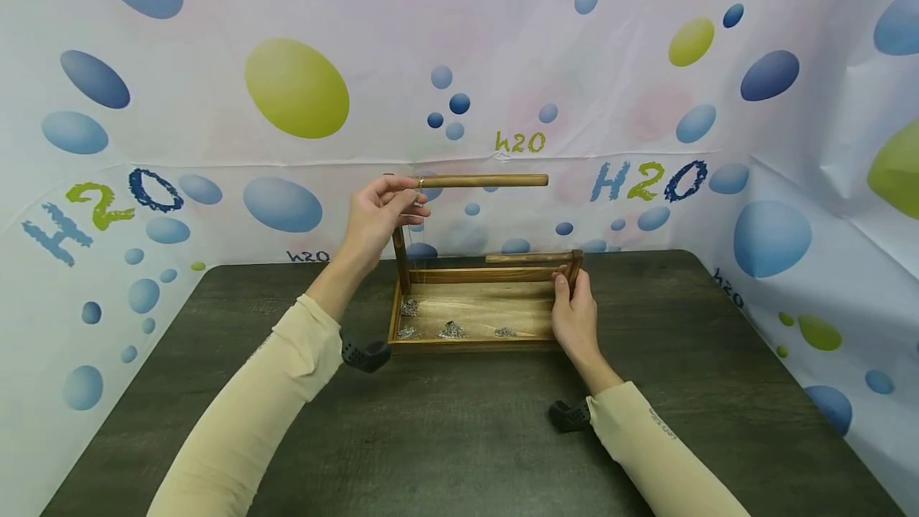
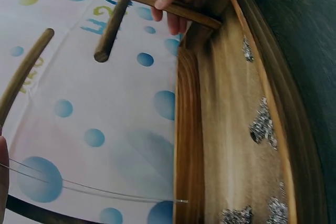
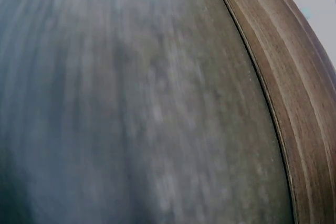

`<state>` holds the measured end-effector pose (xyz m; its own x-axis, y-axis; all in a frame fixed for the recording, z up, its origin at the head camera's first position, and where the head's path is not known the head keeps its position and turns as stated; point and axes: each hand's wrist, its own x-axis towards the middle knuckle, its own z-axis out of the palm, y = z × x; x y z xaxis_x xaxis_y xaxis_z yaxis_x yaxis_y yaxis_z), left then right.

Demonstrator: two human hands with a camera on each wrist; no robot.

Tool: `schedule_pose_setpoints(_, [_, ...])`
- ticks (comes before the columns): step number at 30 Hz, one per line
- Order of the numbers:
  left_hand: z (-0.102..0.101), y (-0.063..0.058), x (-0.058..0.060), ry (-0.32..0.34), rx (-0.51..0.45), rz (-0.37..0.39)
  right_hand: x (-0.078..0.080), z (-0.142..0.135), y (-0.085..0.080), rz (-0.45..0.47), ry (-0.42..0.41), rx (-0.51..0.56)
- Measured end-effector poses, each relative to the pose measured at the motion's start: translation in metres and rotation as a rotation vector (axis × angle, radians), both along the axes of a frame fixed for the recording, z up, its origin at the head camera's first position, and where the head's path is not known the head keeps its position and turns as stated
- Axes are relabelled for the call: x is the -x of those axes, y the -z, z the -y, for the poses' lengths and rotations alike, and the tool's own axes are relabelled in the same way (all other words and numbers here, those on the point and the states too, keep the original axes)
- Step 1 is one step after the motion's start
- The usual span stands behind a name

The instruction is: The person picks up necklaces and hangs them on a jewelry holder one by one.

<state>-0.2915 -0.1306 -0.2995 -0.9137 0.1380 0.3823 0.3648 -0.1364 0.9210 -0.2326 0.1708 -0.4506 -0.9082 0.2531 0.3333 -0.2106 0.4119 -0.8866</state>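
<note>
On the surface [image 1: 459, 421], keep the wooden jewellery stand [image 1: 474, 346] steady, with tray [image 1: 502, 309] flat and upper bar [image 1: 495, 180] level. Brace, gripping the right post [image 1: 575, 264] with the right hand [image 1: 577, 319]. Pinching the thin chain [image 2: 147, 198] at that bar with the left hand [image 1: 379, 212], let dangle untwisted.

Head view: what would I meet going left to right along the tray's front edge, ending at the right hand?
Front-left silvery pile, larger middle pile, small right-hand-side pile, right hand.
</note>
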Motion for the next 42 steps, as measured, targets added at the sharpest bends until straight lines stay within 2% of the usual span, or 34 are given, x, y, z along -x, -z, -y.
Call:
schedule_pose_setpoints(4, [0.002, 0.011, 0.001, -0.010, 0.101, -0.013, 0.000, 0.000, 0.001, 0.006, 0.003, 0.001])
schedule_pose_setpoints(9, [0.004, 0.025, 0.002, -0.031, 0.286, -0.081, 0.002, 0.000, 0.001, 0.000, 0.006, -0.003])
schedule_pose_setpoints(15, [0.007, 0.045, 0.006, -0.039, 0.540, -0.101, 0.003, -0.001, 0.001, -0.007, 0.010, -0.003])
schedule_pose_setpoints(23, [0.004, 0.066, 0.006, -0.058, 0.875, -0.171, 0.002, -0.001, 0.000, 0.001, -0.001, 0.003])
schedule_pose_setpoints(26, [0.002, 0.073, 0.006, -0.065, 0.980, -0.176, 0.002, -0.001, 0.000, 0.007, 0.002, 0.005])
schedule_pose_setpoints(33, [-0.003, 0.088, 0.009, -0.055, 1.226, -0.298, 0.002, -0.002, -0.002, 0.006, 0.011, 0.005])
schedule_pose_setpoints(38, [-0.004, 0.101, 0.009, -0.047, 1.331, -0.299, 0.002, -0.001, 0.000, 0.009, 0.003, 0.009])
schedule_pose_setpoints(42, [-0.004, 0.107, 0.009, -0.055, 1.357, -0.325, 0.002, -0.001, 0.000, 0.007, 0.001, 0.008])
